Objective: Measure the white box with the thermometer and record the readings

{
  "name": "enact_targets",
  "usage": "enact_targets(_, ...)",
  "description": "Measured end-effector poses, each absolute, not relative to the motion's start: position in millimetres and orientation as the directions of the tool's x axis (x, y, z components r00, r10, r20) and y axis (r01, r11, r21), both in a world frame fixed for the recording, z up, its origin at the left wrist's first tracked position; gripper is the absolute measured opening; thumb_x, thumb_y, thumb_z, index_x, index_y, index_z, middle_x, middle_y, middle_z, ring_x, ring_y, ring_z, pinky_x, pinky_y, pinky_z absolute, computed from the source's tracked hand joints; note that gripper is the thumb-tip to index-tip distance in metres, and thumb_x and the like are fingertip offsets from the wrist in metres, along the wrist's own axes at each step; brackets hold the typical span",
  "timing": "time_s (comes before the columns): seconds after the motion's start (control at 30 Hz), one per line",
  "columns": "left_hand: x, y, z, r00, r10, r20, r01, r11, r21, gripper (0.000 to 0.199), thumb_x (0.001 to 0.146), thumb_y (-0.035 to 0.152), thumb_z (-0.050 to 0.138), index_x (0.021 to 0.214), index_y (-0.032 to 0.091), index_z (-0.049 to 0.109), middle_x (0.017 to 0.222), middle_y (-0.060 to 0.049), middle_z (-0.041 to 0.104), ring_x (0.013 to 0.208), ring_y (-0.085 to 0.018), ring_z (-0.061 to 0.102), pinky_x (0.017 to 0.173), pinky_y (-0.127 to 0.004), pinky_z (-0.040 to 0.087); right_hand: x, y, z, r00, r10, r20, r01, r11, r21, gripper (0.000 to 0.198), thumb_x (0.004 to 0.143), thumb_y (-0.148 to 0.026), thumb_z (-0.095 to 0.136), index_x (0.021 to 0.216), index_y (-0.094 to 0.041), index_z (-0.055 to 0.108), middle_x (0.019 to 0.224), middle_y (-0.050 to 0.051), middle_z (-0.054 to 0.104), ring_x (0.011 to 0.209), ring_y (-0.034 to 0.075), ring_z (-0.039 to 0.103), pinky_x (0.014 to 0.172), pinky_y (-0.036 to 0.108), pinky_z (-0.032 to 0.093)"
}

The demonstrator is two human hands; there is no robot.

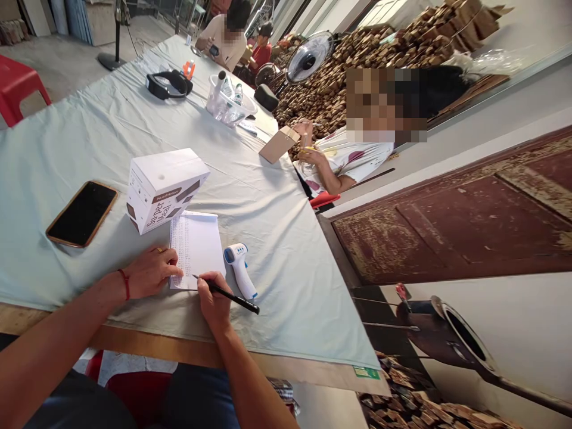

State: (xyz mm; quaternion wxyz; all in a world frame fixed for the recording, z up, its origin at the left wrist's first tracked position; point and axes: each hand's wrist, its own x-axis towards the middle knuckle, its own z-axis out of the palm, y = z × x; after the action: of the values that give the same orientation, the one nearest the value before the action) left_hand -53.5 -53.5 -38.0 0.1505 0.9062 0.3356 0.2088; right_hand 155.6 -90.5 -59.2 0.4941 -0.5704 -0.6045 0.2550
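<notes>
A notepad (201,247) lies on the cloth with small rows of handwriting down its left side and blank paper on the right. My right hand (215,304) grips a black pen (239,301), its tip at the lower part of the page. Resting at the pad's lower left edge, my left hand (152,273) has loosely bent fingers touching the paper and nothing in them. A white infrared thermometer (241,271) lies just right of the pad. Behind the pad stands a white "Su-per Meal" box (165,185), and left of it lies a phone (83,213) with a dark screen.
Farther along the table (286,250) are a dark headband-like device (167,86), a clear basket (227,107) with bottles, and a cardboard box (279,145) near a seated person (348,158). Another person (223,36) sits at the far end. A fan (310,56) stands before stacked wood.
</notes>
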Motion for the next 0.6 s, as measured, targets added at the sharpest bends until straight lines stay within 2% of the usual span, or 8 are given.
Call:
enact_targets(0.13, -53.7, -52.9, -35.8, 0.679, 0.673, 0.293, 0.529, -0.726, 0.439, 0.028, 0.084, 0.002, 0.05, 0.087, 0.021, 0.07, 0.093, -0.004, 0.06, 0.083, -0.018, 0.056, 0.082, -0.033, 0.044, 154.7, -90.8, -60.3, 0.125, 0.951, 0.282, 0.436, 0.203, -0.877, 0.013, 0.078, -0.032, 0.057, 0.069, -0.021, 0.058, 0.06, -0.003, 0.056, 0.056, 0.013, 0.049, 0.055, 0.027, 0.042)
enact_targets(0.2, -53.4, -54.3, -31.1, 0.628, 0.69, 0.359, 0.536, -0.718, 0.444, 0.027, 0.085, 0.002, 0.047, 0.084, 0.019, 0.067, 0.094, -0.005, 0.061, 0.086, -0.018, 0.057, 0.084, -0.033, 0.046, 154.9, -91.3, -61.1, 0.15, 0.945, 0.289, 0.43, 0.201, -0.88, 0.015, 0.079, -0.033, 0.056, 0.07, -0.021, 0.058, 0.06, -0.003, 0.056, 0.056, 0.013, 0.049, 0.054, 0.027, 0.041)
enact_targets(0.27, -53.5, -57.0, -23.9, 0.478, 0.723, 0.498, 0.573, -0.687, 0.447, 0.026, 0.088, 0.005, 0.045, 0.091, 0.021, 0.066, 0.099, -0.006, 0.06, 0.094, -0.019, 0.057, 0.088, -0.036, 0.047, 155.5, -91.6, -61.7, 0.178, 0.937, 0.301, 0.43, 0.201, -0.88, 0.016, 0.08, -0.034, 0.056, 0.071, -0.021, 0.059, 0.06, -0.003, 0.055, 0.055, 0.013, 0.049, 0.054, 0.027, 0.041)
enact_targets(0.37, -57.4, -58.8, -13.7, 0.105, 0.718, 0.689, 0.685, -0.554, 0.473, 0.026, 0.092, 0.017, 0.049, 0.114, 0.024, 0.059, 0.113, -0.009, 0.053, 0.109, -0.024, 0.054, 0.096, -0.043, 0.047, 156.5, -91.5, -62.1, 0.194, 0.931, 0.308, 0.429, 0.201, -0.881, 0.017, 0.081, -0.035, 0.056, 0.073, -0.021, 0.059, 0.061, -0.002, 0.057, 0.056, 0.014, 0.05, 0.055, 0.027, 0.042)
enact_targets(0.43, -63.8, -54.5, -11.4, -0.102, 0.674, 0.731, 0.725, -0.453, 0.519, 0.04, 0.091, 0.026, 0.056, 0.13, 0.024, 0.048, 0.127, -0.012, 0.044, 0.122, -0.029, 0.048, 0.103, -0.049, 0.044, 156.7, -91.2, -61.9, 0.185, 0.936, 0.301, 0.421, 0.202, -0.884, 0.016, 0.081, -0.035, 0.057, 0.073, -0.021, 0.06, 0.062, -0.002, 0.058, 0.057, 0.014, 0.051, 0.055, 0.027, 0.042)
enact_targets(0.5, -73.0, -44.6, -14.7, -0.23, 0.662, 0.713, 0.706, -0.391, 0.59, 0.064, 0.086, 0.038, 0.064, 0.141, 0.021, 0.036, 0.139, -0.015, 0.034, 0.132, -0.034, 0.039, 0.109, -0.054, 0.039, 156.6, -90.7, -61.5, 0.161, 0.942, 0.295, 0.414, 0.207, -0.887, 0.015, 0.08, -0.034, 0.058, 0.073, -0.021, 0.06, 0.062, -0.002, 0.058, 0.057, 0.014, 0.052, 0.055, 0.028, 0.043)
enact_targets(0.53, -78.0, -38.0, -18.3, -0.266, 0.681, 0.682, 0.678, -0.371, 0.634, 0.075, 0.083, 0.045, 0.067, 0.143, 0.019, 0.031, 0.142, -0.017, 0.032, 0.136, -0.036, 0.036, 0.111, -0.056, 0.037, 156.5, -90.5, -61.3, 0.149, 0.944, 0.293, 0.413, 0.21, -0.886, 0.014, 0.08, -0.033, 0.058, 0.073, -0.021, 0.06, 0.062, -0.002, 0.058, 0.057, 0.015, 0.052, 0.055, 0.028, 0.043)
enact_targets(0.6, -87.2, -24.1, -27.8, -0.284, 0.761, 0.584, 0.611, -0.326, 0.722, 0.088, 0.077, 0.055, 0.072, 0.144, 0.019, 0.029, 0.141, -0.018, 0.037, 0.136, -0.037, 0.037, 0.111, -0.057, 0.037, 156.5, -90.2, -61.2, 0.135, 0.946, 0.294, 0.416, 0.216, -0.883, 0.013, 0.08, -0.033, 0.058, 0.072, -0.022, 0.06, 0.062, 0.0, 0.059, 0.057, 0.016, 0.053, 0.055, 0.029, 0.044)
